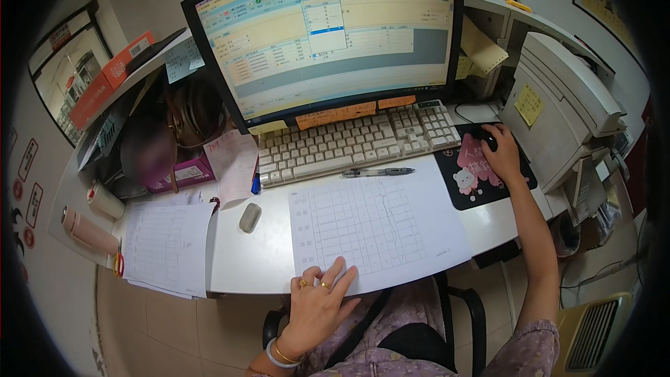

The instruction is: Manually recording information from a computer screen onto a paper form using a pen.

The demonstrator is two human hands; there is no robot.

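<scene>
My right hand (502, 152) is wrapped over a black computer mouse (491, 142) on a dark mouse pad (469, 180) with a pink cartoon print. My left hand (322, 301) wears rings and rests its spread fingertips on the near edge of a white sheet with a printed table (363, 230); nothing is in it. Beyond the sheet's top edge lies a dark pen (379, 172). A beige keyboard (356, 144) stands behind it, below a monitor (328, 42) that shows a table program with a drop-down list open.
At the left are a stack of papers (167, 248), a grey eraser-like block (250, 218), a pink bottle (89, 230) and a white cup (105, 199). A large beige printer (558, 105) stands beyond the mouse pad. Under me is a chair with a black armrest (469, 314).
</scene>
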